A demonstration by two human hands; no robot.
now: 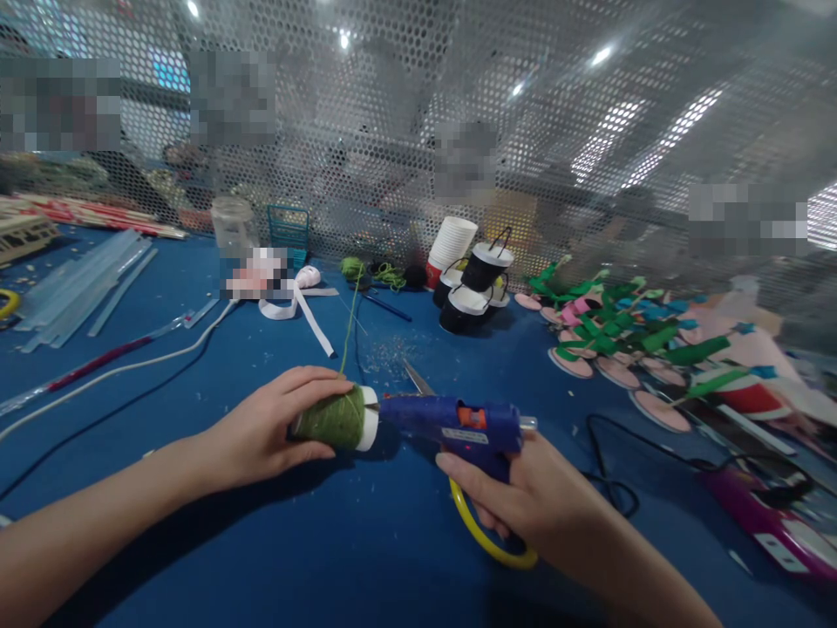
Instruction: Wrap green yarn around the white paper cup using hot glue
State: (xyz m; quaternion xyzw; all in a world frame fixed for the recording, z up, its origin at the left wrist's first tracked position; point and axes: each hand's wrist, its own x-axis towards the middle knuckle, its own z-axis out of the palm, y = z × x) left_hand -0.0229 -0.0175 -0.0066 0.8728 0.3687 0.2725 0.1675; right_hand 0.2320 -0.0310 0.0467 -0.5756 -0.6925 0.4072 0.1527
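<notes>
My left hand is wrapped round a paper cup lying on its side, its body wound with green yarn. A green strand runs from the cup back to a ball of yarn. In my right hand is a blue glue gun, its nozzle pointing left at the white end of the cup; whether the tip touches cannot be made out. Beneath the gun lie scissors with a yellow handle, their blades partly hidden by it.
Glue sticks and a white cable lie on the left. Behind stand a clear jar, stacked white cups and small black buckets. Green paper crafts and a purple power strip occupy the right. A perforated metal screen rises behind.
</notes>
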